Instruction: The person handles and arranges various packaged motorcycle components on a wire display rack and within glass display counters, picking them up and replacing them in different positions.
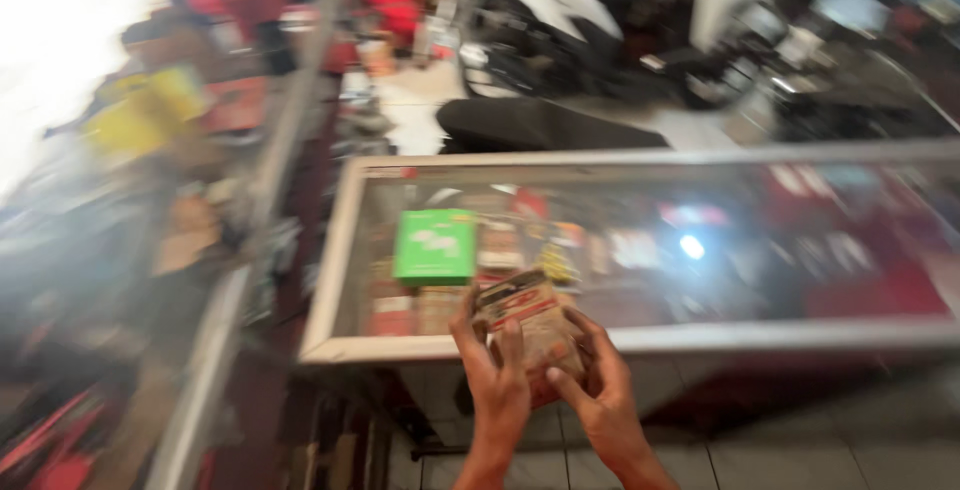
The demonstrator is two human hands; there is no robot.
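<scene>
Both hands grip a small brown cardboard box [530, 325] at six o'clock, the left hand [495, 375] and right hand [600, 390] closed round its sides, over the near rim of the glass display counter [640, 335], with a green box [434, 245] at eleven o'clock of it on the glass.

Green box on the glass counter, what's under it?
The green box lies flat on the glass counter. Blurry small packages show through the glass around it. Whatever sits directly beneath is covered by the box.
</scene>
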